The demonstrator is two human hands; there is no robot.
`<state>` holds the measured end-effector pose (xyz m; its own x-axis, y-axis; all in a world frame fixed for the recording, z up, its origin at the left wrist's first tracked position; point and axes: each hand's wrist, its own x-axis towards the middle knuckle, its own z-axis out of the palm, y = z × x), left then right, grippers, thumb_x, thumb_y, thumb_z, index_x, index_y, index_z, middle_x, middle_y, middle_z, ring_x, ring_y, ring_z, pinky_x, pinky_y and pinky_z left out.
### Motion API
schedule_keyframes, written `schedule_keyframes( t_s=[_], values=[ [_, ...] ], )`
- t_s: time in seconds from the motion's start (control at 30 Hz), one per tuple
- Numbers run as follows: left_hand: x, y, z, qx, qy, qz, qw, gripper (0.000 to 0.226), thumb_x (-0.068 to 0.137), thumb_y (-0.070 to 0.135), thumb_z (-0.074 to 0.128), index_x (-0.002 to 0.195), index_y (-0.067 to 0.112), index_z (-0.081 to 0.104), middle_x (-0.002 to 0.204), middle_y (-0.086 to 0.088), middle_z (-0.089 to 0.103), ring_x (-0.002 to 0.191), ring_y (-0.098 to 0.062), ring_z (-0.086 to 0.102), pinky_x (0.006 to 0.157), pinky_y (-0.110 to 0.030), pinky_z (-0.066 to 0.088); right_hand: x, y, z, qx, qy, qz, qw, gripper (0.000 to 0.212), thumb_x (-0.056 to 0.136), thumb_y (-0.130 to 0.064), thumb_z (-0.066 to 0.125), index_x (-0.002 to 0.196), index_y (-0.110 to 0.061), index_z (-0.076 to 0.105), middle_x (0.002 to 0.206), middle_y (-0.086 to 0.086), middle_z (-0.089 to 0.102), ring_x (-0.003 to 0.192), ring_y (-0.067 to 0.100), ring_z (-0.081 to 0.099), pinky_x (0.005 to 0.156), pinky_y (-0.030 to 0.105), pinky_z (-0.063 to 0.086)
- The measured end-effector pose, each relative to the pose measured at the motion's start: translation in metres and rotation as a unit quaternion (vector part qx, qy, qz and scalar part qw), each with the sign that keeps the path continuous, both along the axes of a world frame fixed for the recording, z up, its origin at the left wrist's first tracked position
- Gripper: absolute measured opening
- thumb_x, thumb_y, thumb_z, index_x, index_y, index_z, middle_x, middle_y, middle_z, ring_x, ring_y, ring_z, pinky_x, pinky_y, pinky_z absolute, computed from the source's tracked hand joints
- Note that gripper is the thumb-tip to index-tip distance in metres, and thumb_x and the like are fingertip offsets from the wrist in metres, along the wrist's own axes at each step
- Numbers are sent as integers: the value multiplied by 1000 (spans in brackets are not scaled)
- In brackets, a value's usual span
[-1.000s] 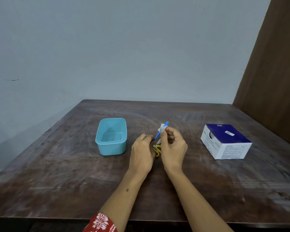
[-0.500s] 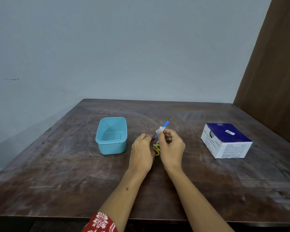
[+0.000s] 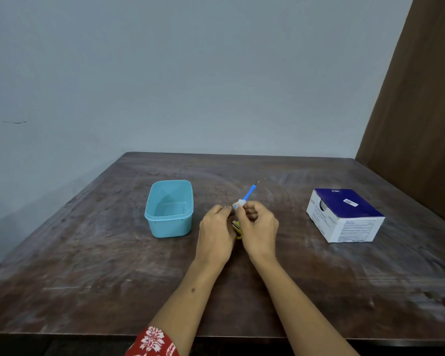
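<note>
Both of my hands meet over the middle of the dark wooden table [image 3: 88,253]. My right hand [image 3: 258,231] pinches a small white pad [image 3: 239,203] against a slim blue tool [image 3: 249,193] with a thin dark tip that points up and away to the right. My left hand [image 3: 216,232] has its fingers curled round the tool's near end, which is mostly hidden. A bit of yellow [image 3: 237,228] shows between the two hands, low down; I cannot tell what it is.
A light blue plastic tub [image 3: 168,209] without a lid stands left of my hands. A blue-topped white cardboard box [image 3: 344,214] sits to the right. A brown panel [image 3: 416,98] rises along the table's right side, and a pale wall stands behind.
The white pad has slid down the blue tool toward my hands, baring more of the blue shaft. Both hands stay almost where they were.
</note>
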<state>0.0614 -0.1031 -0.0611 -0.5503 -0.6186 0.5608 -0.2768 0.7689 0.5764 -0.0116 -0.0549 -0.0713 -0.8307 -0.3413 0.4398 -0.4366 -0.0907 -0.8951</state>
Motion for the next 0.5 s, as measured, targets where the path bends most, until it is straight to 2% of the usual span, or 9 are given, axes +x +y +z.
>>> schedule_keyframes(
  t_s=[0.17,0.23,0.33,0.4,0.5],
  values=[
    [-1,1,0,-8,-10,-7,1000,16,81,-3,55,92,2,66,81,-13,56,75,-30,55,66,-36,42,0,4,5,-74,11,-50,996,3,87,-21,64,86,-23,66,76,-9,68,68,4,64,63,13,48],
    [-1,0,0,-7,-6,-3,1000,16,80,-3,55,91,3,66,79,-11,55,73,-28,55,64,-30,38,0,2,3,-47,4,-29,998,3,87,-21,65,84,-20,67,74,-7,69,66,3,64,62,13,49],
    [0,-1,0,2,14,7,1000,18,83,0,54,93,5,68,74,-4,50,67,-21,49,61,-25,34,0,-1,0,13,10,12,1000,10,86,-19,67,76,-18,66,67,-9,66,62,-4,62,55,5,43],
    [0,0,0,2,18,5,1000,17,84,1,54,93,5,68,74,-5,51,66,-21,49,60,-29,38,1,-1,0,14,19,7,1000,9,86,-19,67,77,-18,66,68,-13,65,64,-4,62,56,5,44],
    [-1,1,0,-7,4,-1,1000,15,82,-2,54,89,2,66,78,-12,56,71,-27,54,65,-37,44,0,2,2,-46,20,-35,998,3,87,-21,65,85,-21,68,74,-11,67,68,1,63,62,13,48]
  ],
)
